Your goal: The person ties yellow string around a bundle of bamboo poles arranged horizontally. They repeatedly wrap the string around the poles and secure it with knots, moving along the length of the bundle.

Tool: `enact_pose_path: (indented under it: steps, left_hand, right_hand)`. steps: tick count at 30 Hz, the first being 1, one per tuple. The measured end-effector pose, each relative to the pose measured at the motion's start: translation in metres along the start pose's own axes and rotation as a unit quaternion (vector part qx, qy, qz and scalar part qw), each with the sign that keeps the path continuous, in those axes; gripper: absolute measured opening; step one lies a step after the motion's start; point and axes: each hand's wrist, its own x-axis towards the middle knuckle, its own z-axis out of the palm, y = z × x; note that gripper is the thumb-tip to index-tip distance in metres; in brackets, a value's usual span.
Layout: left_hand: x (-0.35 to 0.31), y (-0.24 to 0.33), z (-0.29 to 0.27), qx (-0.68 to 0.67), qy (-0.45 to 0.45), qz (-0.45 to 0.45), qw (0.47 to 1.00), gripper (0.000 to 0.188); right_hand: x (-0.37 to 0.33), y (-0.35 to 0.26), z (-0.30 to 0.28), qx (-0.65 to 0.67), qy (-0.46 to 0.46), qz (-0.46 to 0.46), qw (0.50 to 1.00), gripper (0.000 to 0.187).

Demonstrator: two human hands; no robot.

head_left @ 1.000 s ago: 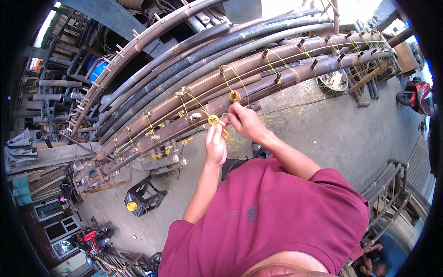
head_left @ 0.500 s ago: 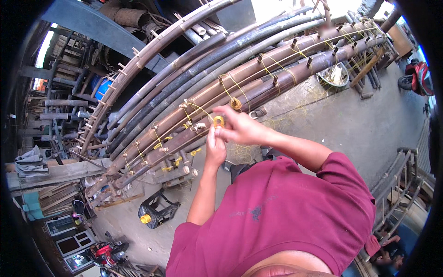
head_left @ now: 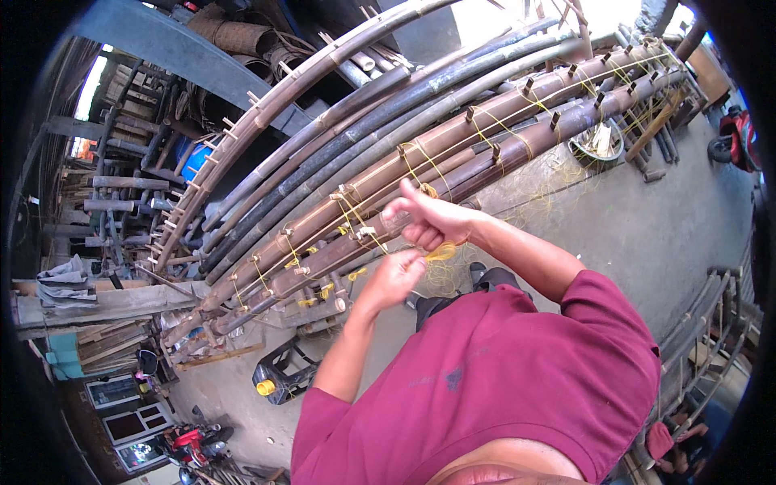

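Note:
A small bundle of yellow cord (head_left: 440, 251) sits between my hands, against the lower side of my right hand. My left hand (head_left: 395, 280) is a closed fist, its thumb side touching the bundle's left end. Just above, my right hand (head_left: 430, 218) has curled fingers and its thumb sticking up; the fingers hide part of what they hold. Beyond both hands run two long brown bamboo poles, an upper one (head_left: 376, 172) and a lower one (head_left: 465, 179). Short pegs stick out of them, and yellow cord is tied across both.
More dark bamboo poles (head_left: 323, 137) lie behind, and a curved pegged pole (head_left: 267, 105) rises at left. A black jerrycan with a yellow cap (head_left: 265, 388) lies on the floor. A round basin (head_left: 594, 153) stands at far right. Loose yellow cord lies on the floor beside me.
My hands have drawn lower and slightly right, away from the poles. The yellow bundle moved from the fingertips to below my right hand, whose thumb now points up.

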Motion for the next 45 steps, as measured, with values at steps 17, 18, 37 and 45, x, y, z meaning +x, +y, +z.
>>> enact_pose_path:
  steps: [17, 18, 37, 45]
  left_hand:
    - [0.024, -0.030, -0.019, -0.138, 0.209, 0.059, 0.966, 0.021]
    - [0.030, -0.041, -0.034, -0.145, 0.224, 0.043, 0.963, 0.020]
    - [0.059, -0.022, -0.032, -0.065, 0.188, 0.039, 0.979, 0.029]
    - [0.090, -0.047, -0.210, 0.206, 0.610, 0.090, 0.760, 0.052]
  right_hand:
    - [0.029, 0.009, -0.006, -0.198, 0.008, -0.152, 0.968, 0.060]
    - [0.016, 0.001, 0.028, -0.301, 0.033, -0.148, 0.941, 0.061]
    - [0.022, -0.008, 0.024, -0.273, 0.210, -0.178, 0.922, 0.051]
    - [-0.002, -0.007, -0.068, -0.551, 0.552, -0.297, 0.551, 0.031]
